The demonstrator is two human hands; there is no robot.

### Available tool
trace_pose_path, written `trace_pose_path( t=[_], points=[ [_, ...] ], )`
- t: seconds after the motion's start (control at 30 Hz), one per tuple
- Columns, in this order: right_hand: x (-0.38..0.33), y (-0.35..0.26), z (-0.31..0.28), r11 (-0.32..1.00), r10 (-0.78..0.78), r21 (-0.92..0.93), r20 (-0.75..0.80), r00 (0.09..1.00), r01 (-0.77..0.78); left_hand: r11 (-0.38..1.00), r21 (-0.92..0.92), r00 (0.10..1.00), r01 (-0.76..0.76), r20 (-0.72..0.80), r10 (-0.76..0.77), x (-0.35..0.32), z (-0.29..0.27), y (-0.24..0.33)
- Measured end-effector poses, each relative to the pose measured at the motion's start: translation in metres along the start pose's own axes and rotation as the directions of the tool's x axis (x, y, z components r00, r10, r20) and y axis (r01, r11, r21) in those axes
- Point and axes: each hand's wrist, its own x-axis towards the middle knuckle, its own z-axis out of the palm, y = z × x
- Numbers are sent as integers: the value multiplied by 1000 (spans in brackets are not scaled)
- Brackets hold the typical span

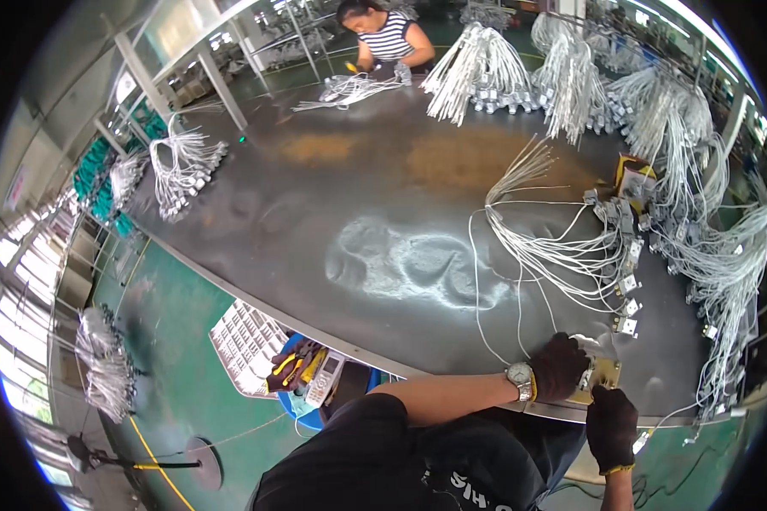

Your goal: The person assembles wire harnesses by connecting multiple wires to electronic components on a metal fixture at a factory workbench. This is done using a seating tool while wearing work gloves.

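Observation:
My left hand, in a dark knitted glove with a watch at the wrist, presses its closed fingers against the left side of a small brass-coloured fixture at the table's near edge. White cables run toward these fingers; the part in them is mostly covered. Just below the fixture, my right hand, also gloved, is closed, with its fingertips at the fixture's lower edge. Whatever it grips is hidden. Beyond both hands lies a fanned bundle of white cables, tied at one end, with silver box connectors at the other.
Thick bunches of white cables line the right and far side of the dark metal table. A blue bin with gloves and yellow-handled pliers stands below the near edge. Across the table a person handles cables.

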Motion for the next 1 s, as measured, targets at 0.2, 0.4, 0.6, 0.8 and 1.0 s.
trace_pose_path(
  t=[0.2, 0.4, 0.6, 0.8, 1.0],
  points=[
    [4, 2, 12, 996, 81, 47, -43, 996, -79, 999, -5, 999, 34, 34, -34, 11, 2, -3],
    [-1, 22, 18, 993, 116, 30, -11, 993, -115, 1000, -18, 999, 13, 48, -12, 13, 3, -2],
    [1, 22, 26, 987, 144, 79, -43, 989, -140, 998, -50, 998, 44, 55, -41, 19, 17, -6],
    [0, 28, 27, 980, 161, 125, -60, 985, -153, 997, -70, 995, 35, 96, -28, 16, -3, 0],
    [-2, 42, 21, 915, 273, 318, -31, 961, -250, 996, -92, 1000, -21, 6, 22, 14, 8, -4]
  ],
)
